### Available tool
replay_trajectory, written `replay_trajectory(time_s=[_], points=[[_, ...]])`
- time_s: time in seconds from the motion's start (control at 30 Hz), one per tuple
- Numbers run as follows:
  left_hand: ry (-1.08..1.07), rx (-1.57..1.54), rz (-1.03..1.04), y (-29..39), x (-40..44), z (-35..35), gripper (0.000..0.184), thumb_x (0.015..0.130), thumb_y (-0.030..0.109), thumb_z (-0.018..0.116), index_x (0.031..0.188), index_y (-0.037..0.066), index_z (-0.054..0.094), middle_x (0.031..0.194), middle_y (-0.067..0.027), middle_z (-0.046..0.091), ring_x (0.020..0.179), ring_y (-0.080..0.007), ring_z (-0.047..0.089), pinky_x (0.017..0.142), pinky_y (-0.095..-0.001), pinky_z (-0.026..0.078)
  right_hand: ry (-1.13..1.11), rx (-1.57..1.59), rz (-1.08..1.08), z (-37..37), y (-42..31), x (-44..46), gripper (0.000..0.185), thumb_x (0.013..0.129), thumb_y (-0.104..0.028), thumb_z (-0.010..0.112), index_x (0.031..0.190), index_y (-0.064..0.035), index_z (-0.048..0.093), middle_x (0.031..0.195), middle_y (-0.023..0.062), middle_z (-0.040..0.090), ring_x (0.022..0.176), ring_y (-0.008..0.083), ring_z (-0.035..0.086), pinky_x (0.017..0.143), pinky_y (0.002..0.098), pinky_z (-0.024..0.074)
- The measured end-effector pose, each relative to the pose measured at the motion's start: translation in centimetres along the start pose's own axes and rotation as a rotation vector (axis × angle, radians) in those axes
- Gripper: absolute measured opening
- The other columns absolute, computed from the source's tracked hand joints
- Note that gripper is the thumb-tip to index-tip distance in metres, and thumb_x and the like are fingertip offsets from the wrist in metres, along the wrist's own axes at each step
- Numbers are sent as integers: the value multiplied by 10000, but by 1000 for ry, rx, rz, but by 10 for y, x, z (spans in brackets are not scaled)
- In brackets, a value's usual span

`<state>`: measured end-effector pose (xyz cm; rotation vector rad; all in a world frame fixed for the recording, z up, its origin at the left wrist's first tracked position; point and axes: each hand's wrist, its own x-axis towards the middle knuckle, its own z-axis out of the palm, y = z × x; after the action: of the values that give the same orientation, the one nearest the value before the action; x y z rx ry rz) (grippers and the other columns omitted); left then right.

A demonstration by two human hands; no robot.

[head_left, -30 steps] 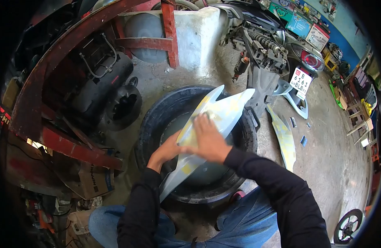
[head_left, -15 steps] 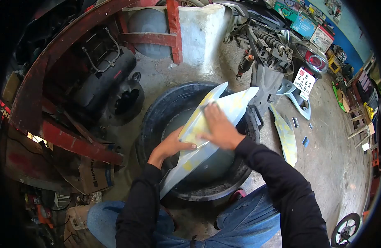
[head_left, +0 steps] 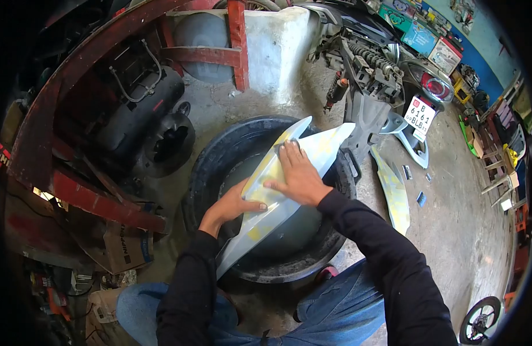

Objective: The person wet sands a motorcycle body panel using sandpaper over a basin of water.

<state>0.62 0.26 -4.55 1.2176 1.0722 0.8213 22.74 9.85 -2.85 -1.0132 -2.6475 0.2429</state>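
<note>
A long pale blue-white panel with yellow patches [head_left: 266, 222] lies slanted across a round black tub [head_left: 211, 167] that has cloudy water in it. My left hand [head_left: 230, 206] grips the panel's left edge, its thumb on the top face and its other fingers hidden beneath. My right hand [head_left: 300, 176] presses on the upper part of the panel. A thin dark pad [head_left: 282, 145] shows at its fingertips, mostly covered by the fingers.
A similar panel [head_left: 394, 193] lies on the floor to the right, with small blue pieces [head_left: 421, 199] beside it. A partly stripped motorcycle [head_left: 373, 75] stands beyond the tub. At the left are a red wooden frame [head_left: 104, 202] and a black tank [head_left: 145, 109].
My right hand has slid back and forth over the panel and is now near its upper notch. My left hand keeps its hold on the edge. The whole view has shifted slightly.
</note>
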Motion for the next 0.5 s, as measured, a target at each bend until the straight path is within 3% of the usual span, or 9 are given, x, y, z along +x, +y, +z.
replay_trajectory(time_s=[0.13, 0.27, 0.33, 0.37, 0.5], points=[[27, 5, 14, 2, 3, -1, 805, 759, 204, 842, 1456, 21, 484, 1303, -97, 622, 1181, -177, 566, 1040, -336, 424, -18, -9, -129, -1, -26, -24, 1017, 923, -687, 518, 1456, 164, 354, 1548, 370, 310, 1485, 469, 262, 1229, 501, 196], [46, 30, -16, 8, -3, 5, 787, 756, 190, 843, 1445, 30, 499, 1273, -100, 641, 1159, -182, 581, 1032, -339, 431, 36, 10, -5, -5, 6, -2, 1018, 926, -684, 513, 1459, 167, 348, 1534, 377, 326, 1482, 474, 264, 1233, 502, 196], [59, 46, 16, -4, 0, -1, 788, 746, 167, 852, 1436, 19, 501, 1266, -103, 649, 1149, -186, 594, 1028, -338, 439, 9, -154, -212, 8, -20, -26, 961, 954, -646, 502, 1447, 167, 364, 1527, 371, 343, 1471, 468, 288, 1227, 494, 203], [67, 57, 58, -7, 5, -2, 790, 735, 145, 860, 1427, 8, 503, 1258, -107, 656, 1139, -191, 606, 1023, -336, 448, -24, 14, -169, -4, -40, -34, 956, 955, -635, 508, 1440, 177, 364, 1522, 373, 348, 1471, 470, 288, 1226, 501, 204], [52, 3, -9, 1, 1, 3, 782, 742, 139, 858, 1426, 8, 502, 1265, -107, 651, 1144, -189, 602, 1022, -336, 449, 14, -8, 27, -8, 9, 7, 1041, 925, -696, 502, 1460, 180, 332, 1535, 374, 324, 1490, 469, 254, 1233, 506, 192]])
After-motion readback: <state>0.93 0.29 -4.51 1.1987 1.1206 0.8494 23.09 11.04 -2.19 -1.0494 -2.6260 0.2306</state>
